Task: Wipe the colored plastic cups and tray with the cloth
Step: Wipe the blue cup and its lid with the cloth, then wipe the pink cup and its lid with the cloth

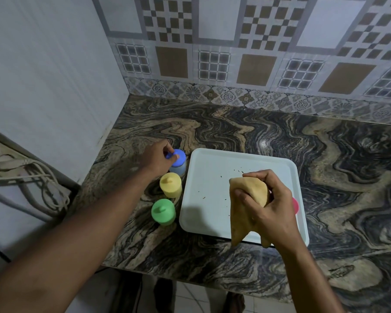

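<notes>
While left hand (pixel 159 158) pinches blue cup (pixel 178 162) knob off tray's (pixel 203 213) left edge | right hand (pixel 265 203) grips soft cloth (pixel 250 201) | cups likely light, tippy; hold by knob.

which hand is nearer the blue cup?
Left. The left hand pinches the knob on the blue cup; the right hand holds the cloth over the tray, well to its right.

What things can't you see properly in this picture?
- Pink cup, head view: only a sliver shows, the right hand and cloth cover the rest.
- Tray: its near edge is partly behind the hanging cloth.
- Blue cup: the left hand hides part of its top.
- Dark specks on the tray: too small to tell what they are.
</notes>
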Demonstrator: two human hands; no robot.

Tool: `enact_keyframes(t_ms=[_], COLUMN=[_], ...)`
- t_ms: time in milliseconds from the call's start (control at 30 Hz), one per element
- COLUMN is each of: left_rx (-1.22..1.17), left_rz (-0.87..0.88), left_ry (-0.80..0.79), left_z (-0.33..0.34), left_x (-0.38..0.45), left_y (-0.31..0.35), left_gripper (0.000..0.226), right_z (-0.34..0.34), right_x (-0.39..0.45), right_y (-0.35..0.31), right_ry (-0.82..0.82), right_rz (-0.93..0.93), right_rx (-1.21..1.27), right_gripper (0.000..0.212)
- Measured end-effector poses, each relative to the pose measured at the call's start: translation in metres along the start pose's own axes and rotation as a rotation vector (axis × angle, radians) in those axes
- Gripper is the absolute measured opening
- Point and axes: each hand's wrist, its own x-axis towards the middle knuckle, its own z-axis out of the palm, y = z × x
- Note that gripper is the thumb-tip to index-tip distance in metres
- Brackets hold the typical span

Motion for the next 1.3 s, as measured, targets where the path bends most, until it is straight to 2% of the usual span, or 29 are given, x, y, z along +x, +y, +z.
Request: enact_keyframes(t_ms=[400, 633, 733, 800, 900, 967, 1133, 1233, 1300], left_rx=[0.058, 0.165, 0.198, 0.140, 0.080, 0.065, 0.254, 0.313, 0.246], left_rz=[0.043, 0.050, 0.127, 0.216, 0.341, 0.446, 0.543, 0.516, 0.468], left_ry=[-0.028, -0.027, 0.077, 0.118, -0.006, -0.134, -0.492, -0.562, -0.548], left_z=[-0.003, -0.001, -0.006, -0.002, 0.025, 0.050, 0.119, 0.150, 0.161], left_x=[-0.005, -0.008, -0.010, -0.015, -0.025, -0.034, -0.042, -0.039, -0.035], left_y=[-0.004, 0.004, 0.015, 0.037, 0.079, 0.103, 0.148, 0.159, 0.159], left_gripper=[0.023, 0.023, 0.038, 0.037, 0.032, 0.039, 0.086, 0.101, 0.089], right_z=[-0.002, -0.028, -0.046, -0.062, -0.081, -0.089, -0.099, -0.103, -0.105], right_x=[0.002, -0.007, -0.017, -0.026, -0.041, -0.049, -0.067, -0.077, -0.082], right_y=[0.003, 0.010, 0.012, 0.015, 0.022, 0.028, 0.037, 0.037, 0.038], right_ry=[0.008, 0.098, 0.147, 0.222, 0.341, 0.391, 0.463, 0.462, 0.450], right_rz=[-0.013, -0.019, 0.007, 0.017, 0.056, 0.083, 0.099, 0.099, 0.109], right_rx=[-0.012, 0.005, 0.017, 0.018, 0.072, 0.110, 0.119, 0.131, 0.124], right_gripper=[0.033, 0.034, 0.032, 0.030, 0.027, 0.026, 0.030, 0.034, 0.033])
